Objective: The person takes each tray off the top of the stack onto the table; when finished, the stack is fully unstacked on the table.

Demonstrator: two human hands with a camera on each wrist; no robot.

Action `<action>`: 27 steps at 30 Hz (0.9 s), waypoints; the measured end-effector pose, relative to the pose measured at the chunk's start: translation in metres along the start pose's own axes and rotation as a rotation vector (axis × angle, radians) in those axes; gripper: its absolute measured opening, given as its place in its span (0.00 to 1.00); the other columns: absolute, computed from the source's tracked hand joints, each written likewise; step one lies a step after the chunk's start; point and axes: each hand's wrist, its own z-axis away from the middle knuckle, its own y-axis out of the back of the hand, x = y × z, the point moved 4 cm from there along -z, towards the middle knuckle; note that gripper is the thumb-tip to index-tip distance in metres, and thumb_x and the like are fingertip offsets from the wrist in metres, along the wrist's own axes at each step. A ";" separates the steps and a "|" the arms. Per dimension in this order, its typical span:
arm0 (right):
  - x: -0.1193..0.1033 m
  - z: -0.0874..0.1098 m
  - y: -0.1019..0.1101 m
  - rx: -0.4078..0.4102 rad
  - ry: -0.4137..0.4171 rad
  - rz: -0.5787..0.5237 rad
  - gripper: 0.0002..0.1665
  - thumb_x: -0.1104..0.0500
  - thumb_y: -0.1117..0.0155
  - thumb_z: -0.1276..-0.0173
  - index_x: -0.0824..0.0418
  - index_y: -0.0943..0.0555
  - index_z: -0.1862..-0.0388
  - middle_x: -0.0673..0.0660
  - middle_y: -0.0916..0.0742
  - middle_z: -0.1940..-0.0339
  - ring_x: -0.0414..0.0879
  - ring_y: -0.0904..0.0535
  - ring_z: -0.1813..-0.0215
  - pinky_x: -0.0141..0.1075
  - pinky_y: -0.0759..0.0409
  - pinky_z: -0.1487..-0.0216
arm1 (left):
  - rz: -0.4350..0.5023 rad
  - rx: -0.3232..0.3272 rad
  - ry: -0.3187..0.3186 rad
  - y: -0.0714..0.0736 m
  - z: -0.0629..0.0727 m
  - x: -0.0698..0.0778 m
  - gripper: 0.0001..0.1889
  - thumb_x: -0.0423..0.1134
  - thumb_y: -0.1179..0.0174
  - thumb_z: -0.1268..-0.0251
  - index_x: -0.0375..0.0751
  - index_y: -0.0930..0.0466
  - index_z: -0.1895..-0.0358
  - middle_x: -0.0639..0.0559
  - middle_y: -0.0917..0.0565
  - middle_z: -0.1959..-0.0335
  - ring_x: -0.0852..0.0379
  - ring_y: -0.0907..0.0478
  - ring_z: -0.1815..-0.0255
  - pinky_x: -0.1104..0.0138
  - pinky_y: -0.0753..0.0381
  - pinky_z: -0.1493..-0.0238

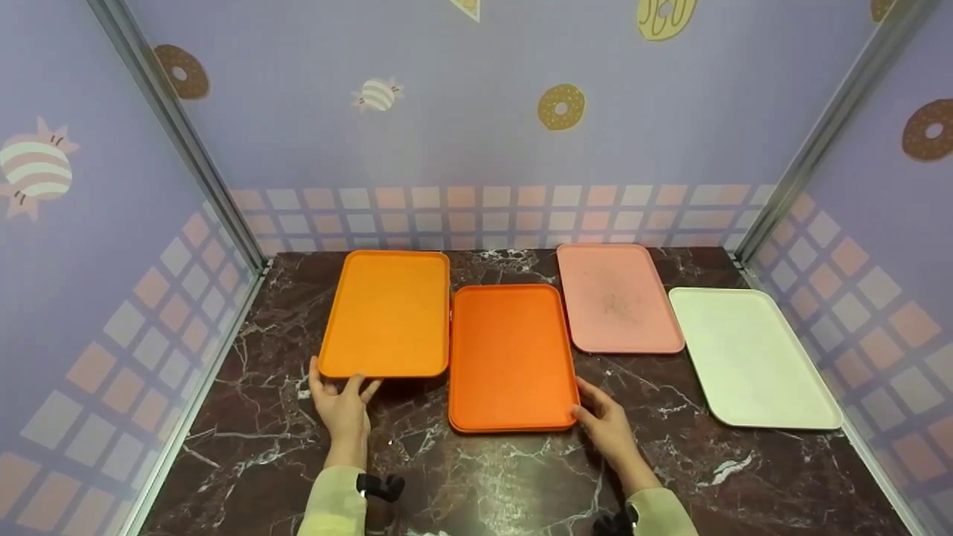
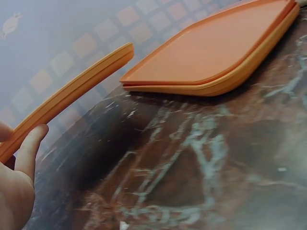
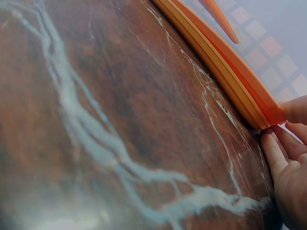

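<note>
My left hand (image 1: 342,409) grips the near edge of a yellow-orange tray (image 1: 391,316). In the left wrist view this tray (image 2: 72,96) is raised and tilted above the table, with a finger beneath its rim. To its right lies a red-orange tray (image 1: 511,357). Both wrist views show it stacked on a yellow-orange lower tray (image 3: 216,72). My right hand (image 1: 607,424) holds the stack's near right corner, the thumb at the upper tray's rim and the other fingers low by the lower tray.
A pink tray (image 1: 618,298) with dark scuffs lies at the back right. Beside it, a white tray (image 1: 756,357) sits near the right wall. The dark marbled table (image 1: 461,476) is enclosed by patterned panels (image 1: 476,134) at the back and both sides.
</note>
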 end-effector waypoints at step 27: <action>0.000 0.000 0.001 -0.017 0.005 -0.026 0.33 0.69 0.36 0.28 0.71 0.30 0.26 0.71 0.21 0.30 0.62 0.24 0.29 0.20 0.24 0.40 | -0.001 0.003 0.144 -0.033 -0.033 0.007 0.51 0.18 0.50 0.29 0.62 0.64 0.15 0.45 0.61 0.13 0.40 0.35 0.21 0.47 0.18 0.36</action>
